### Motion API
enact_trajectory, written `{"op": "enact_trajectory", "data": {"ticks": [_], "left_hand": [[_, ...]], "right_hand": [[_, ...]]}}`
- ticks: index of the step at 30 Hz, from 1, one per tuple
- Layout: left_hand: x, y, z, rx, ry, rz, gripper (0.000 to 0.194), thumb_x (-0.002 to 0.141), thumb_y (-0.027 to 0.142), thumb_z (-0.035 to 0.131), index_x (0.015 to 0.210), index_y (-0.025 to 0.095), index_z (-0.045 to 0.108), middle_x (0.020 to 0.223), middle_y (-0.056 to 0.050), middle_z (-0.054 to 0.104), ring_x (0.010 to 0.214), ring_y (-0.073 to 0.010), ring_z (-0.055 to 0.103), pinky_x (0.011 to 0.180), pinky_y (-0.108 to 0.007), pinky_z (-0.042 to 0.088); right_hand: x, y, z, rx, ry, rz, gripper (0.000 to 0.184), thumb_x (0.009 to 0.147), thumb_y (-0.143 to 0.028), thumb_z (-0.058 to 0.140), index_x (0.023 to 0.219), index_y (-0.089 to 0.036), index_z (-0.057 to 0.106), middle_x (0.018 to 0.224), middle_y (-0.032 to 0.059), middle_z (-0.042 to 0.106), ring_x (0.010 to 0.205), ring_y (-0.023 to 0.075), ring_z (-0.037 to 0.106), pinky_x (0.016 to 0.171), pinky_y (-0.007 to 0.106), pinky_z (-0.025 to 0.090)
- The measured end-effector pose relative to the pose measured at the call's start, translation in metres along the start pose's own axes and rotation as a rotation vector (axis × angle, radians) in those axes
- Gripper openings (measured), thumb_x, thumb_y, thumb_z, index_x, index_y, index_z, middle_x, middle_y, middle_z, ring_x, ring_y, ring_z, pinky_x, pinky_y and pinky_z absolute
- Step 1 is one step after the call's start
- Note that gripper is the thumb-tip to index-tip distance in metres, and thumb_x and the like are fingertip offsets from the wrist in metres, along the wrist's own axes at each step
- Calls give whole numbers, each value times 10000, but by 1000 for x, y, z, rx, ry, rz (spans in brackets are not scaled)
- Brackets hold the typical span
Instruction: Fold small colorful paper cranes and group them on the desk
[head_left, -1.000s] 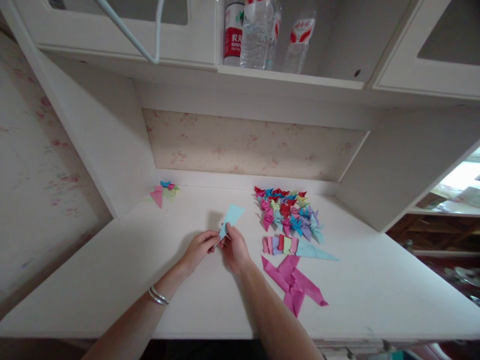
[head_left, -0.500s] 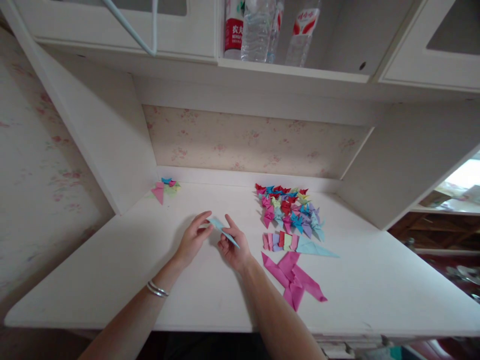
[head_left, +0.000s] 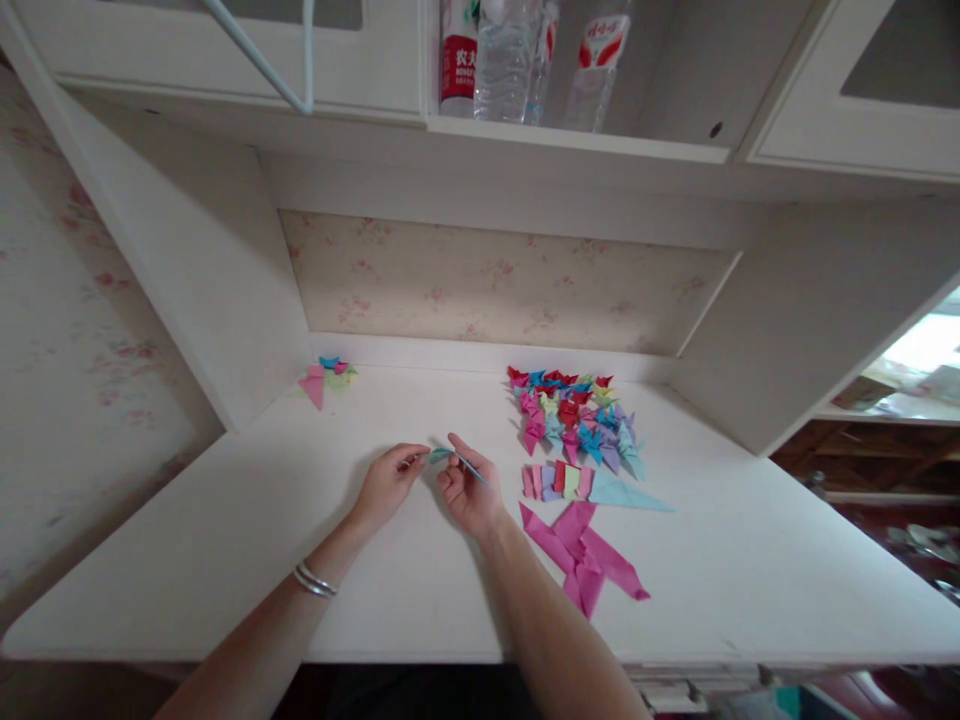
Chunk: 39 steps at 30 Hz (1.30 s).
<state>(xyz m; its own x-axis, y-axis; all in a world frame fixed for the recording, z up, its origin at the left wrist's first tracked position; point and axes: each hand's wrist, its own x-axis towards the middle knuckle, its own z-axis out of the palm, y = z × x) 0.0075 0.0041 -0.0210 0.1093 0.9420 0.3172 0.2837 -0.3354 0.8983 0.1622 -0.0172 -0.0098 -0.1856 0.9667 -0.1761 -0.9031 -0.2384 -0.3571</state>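
Between my hands, above the white desk, is a narrow folded piece of light blue paper point(head_left: 441, 454). My left hand point(head_left: 390, 483) pinches its left end between thumb and fingers. My right hand point(head_left: 471, 494) grips the other part, which sticks out past the fingers as a thin edge seen nearly side-on. To the right of my right hand lies a row of small folded papers point(head_left: 557, 482) in pink, purple, red and green. A long light blue folded point point(head_left: 630, 491) adjoins that row. Nearer to me lies a large magenta folded paper shape point(head_left: 586, 556).
A cluster of colourful origami pieces point(head_left: 574, 415) stands at the back right of the white desk point(head_left: 247, 560). Several small folded papers point(head_left: 313, 385) lie at the back left. Plastic bottles point(head_left: 504, 62) stand on the shelf overhead, and a pale bent bar point(head_left: 262, 58) hangs at upper left.
My left hand has closed onto the left end of the light blue paper, its fingers drawn in and lower. The paper has turned flatter, and its left part looks bent. The view shifted slightly.
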Motion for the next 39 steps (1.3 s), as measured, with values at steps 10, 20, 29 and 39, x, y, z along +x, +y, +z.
{"op": "enact_trajectory", "data": {"ticks": [10, 20, 29, 39], "left_hand": [[0, 3, -5, -438, 98, -256, 361, 714, 411, 710, 946, 135, 696, 795, -39, 682, 628, -124, 558, 582, -243, 438], [-4, 17, 0, -562, 49, -311, 379, 690, 427, 725, 939, 143, 695, 814, -43, 691, 657, -128, 588, 606, -255, 457], [-6, 21, 0, -622, 21, -300, 458, 795, 540, 579, 985, 128, 646, 802, -50, 679, 643, -143, 597, 591, -269, 464], [-8, 11, 1, 105, 69, 26, 248, 775, 419, 624, 878, 215, 722, 815, -38, 678, 702, -177, 595, 685, -277, 464]], "right_hand": [[2, 2, 1, -104, -6, 11, 172, 797, -317, 651, 884, -176, 606, 539, -51, 576, 396, 75, 441, 438, 205, 410], [3, 15, 1, -395, 26, -167, 294, 702, -325, 747, 652, -178, 498, 496, -83, 472, 404, 48, 355, 420, 197, 273], [4, 13, 1, -337, 32, -158, 326, 687, -300, 767, 625, -181, 470, 485, -88, 461, 392, 40, 338, 411, 192, 240], [6, 17, 3, -439, 54, -245, 301, 675, -338, 751, 602, -182, 505, 440, -81, 441, 384, 49, 339, 403, 202, 233]]}}
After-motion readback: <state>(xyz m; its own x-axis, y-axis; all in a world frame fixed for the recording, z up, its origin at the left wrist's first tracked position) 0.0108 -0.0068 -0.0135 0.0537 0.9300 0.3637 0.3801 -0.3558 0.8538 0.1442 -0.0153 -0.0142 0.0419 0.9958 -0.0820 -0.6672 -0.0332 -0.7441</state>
